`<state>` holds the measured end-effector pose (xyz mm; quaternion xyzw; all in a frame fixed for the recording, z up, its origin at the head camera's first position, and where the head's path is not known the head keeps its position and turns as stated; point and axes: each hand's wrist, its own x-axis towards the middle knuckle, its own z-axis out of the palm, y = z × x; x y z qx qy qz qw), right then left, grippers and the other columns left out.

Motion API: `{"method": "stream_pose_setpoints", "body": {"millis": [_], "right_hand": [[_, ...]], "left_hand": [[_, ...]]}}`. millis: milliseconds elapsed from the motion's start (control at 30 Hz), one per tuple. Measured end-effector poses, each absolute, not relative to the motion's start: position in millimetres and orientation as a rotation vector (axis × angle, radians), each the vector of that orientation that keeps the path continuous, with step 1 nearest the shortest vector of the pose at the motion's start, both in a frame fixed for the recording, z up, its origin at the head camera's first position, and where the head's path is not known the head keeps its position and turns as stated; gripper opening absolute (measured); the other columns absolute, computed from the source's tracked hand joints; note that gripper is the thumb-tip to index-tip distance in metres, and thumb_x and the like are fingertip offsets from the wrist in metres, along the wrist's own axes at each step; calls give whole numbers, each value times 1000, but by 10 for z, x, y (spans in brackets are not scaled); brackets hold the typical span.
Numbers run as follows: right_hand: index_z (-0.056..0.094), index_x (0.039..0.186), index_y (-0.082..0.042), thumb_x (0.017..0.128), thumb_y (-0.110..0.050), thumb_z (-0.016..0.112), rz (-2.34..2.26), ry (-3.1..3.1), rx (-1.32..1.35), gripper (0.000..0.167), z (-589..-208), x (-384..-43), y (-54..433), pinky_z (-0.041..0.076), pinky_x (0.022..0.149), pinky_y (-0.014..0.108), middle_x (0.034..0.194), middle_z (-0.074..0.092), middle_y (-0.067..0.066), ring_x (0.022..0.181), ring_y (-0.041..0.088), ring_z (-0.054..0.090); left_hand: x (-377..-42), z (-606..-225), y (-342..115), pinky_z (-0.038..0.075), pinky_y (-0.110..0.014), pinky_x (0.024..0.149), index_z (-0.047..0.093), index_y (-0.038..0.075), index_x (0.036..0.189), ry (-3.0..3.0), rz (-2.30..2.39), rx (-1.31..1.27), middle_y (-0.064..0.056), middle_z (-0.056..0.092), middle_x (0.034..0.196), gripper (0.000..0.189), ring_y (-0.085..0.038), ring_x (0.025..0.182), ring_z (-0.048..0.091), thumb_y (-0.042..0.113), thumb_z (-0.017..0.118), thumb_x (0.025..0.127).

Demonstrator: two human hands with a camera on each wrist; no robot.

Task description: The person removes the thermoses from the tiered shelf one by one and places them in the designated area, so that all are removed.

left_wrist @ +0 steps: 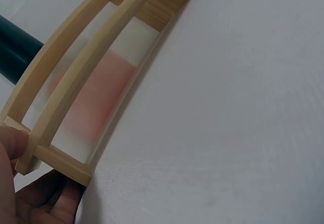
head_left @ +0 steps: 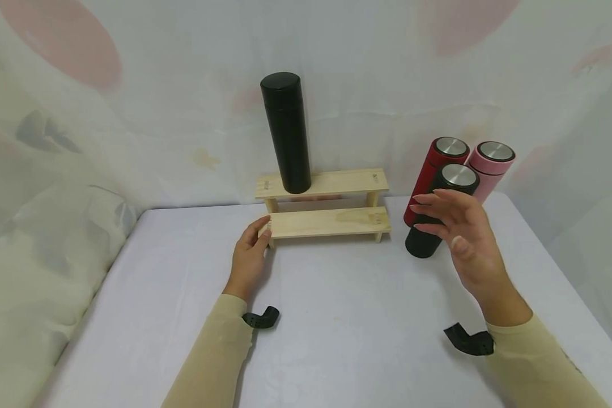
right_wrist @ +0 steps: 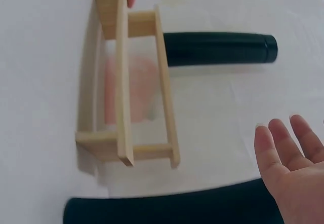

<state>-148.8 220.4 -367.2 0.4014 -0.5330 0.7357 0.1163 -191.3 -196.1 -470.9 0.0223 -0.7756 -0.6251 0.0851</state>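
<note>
A two-tier wooden rack [head_left: 331, 221] stands at the back of the table. My left hand [head_left: 250, 255] holds the left end of its lower step, thumb in front and fingers curled at the end; the left wrist view shows the thumb [left_wrist: 12, 143] against the wood. On the upper step, towards its left, a tall black thermos bottle [head_left: 288, 133] stands upright. My right hand [head_left: 464, 243] is raised with loosely bent fingers, in front of another black thermos bottle [head_left: 423, 241] with a silver lid. It holds nothing; the right wrist view shows its fingers [right_wrist: 273, 153] spread beside that bottle.
Behind the silver-lidded black bottle stand a red thermos bottle [head_left: 423, 175] and a pink thermos bottle [head_left: 489, 167], close together. A white cloth [head_left: 336, 328] covers the table. A patterned curtain [head_left: 183, 85] hangs just behind the rack.
</note>
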Motion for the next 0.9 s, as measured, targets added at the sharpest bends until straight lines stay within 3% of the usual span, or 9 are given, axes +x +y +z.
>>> {"method": "stream_pose_setpoints", "body": {"millis": [267,600,900], "right_hand": [[37,161,3,111,-38,62,2145,-1680,1226,69,-3731,-1495,2009,48,112,42,160,47,26,145,41,45],[40,163,-6,110,-45,64,2156,-1764,1141,70,-3644,-1693,1742,46,115,42,164,42,23,148,44,40],[37,164,-11,102,-55,74,2190,-1826,999,84,-3587,-1983,1497,48,111,43,163,42,21,146,47,41]], "left_hand": [[-1941,-4709,-1946,33,-39,125,54,6,159,-2310,-1901,88,-9,45,168,43,-21,154,39,14,52,117],[-1909,-4723,-1980,35,-38,123,60,16,157,-2302,-1844,33,-2,49,164,41,-16,151,42,25,56,116],[-1903,-4727,-1971,36,-39,124,60,17,157,-2308,-1838,36,-1,50,164,42,-17,153,41,27,57,116]]}}
